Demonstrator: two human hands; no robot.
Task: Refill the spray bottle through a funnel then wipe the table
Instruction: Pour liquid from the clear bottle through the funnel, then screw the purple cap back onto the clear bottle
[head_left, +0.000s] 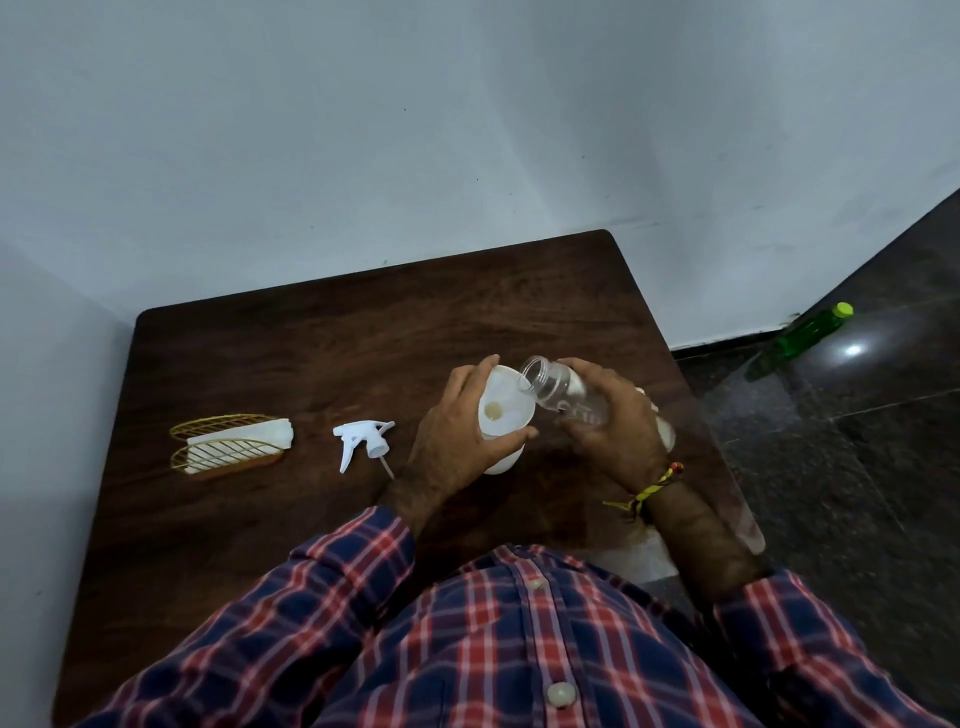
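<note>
Place: looks like a plain room in a home, tucked into a corner
Walls: bare white painted walls (363, 130), a few small marks and scuffs on them
Floor: dark polished stone tiles (857, 441), shiny enough to reflect a light
Furniture: one small dark wood table (311, 353) pushed up against the wall
Homey bits: gold wire napkin holder (228, 449) with white napkins on the table, green plastic bottle (805, 332) standing on the floor by the wall
</note>
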